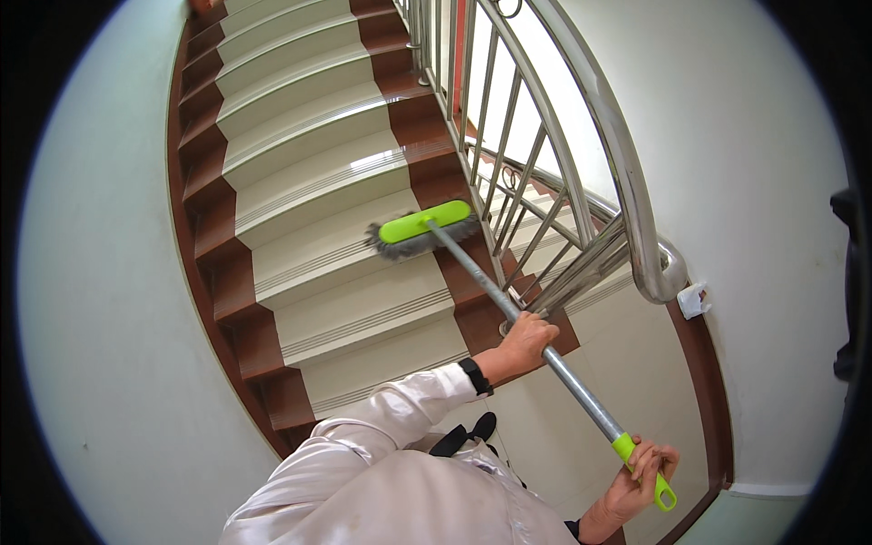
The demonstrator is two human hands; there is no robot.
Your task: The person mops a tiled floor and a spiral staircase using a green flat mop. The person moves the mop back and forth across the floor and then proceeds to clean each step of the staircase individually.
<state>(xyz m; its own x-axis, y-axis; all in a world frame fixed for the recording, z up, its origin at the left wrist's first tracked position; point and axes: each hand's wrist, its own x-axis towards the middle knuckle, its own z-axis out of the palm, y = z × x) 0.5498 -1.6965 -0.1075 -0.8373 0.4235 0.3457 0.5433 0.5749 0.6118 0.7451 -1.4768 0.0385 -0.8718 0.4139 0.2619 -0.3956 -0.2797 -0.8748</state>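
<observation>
A long-handled broom (477,272) with a bright green head (426,221) and grey bristles (409,248) reaches out over the stairs. Its head is over the right part of a lower step, close to the railing; whether the bristles touch the tread I cannot tell. My left hand (521,345) is wrapped around the middle of the metal pole. At the near end, my right hand (644,473) grips the green handle grip (623,446), whose loop end sticks out below the fingers.
Tiled stairs (354,266) with brown borders rise ahead. A stainless steel railing (616,157) bounds them on the right, a pale wall (102,272) on the left. The landing floor (613,368) lies at lower right. A crumpled white item (693,301) is by the railing's end.
</observation>
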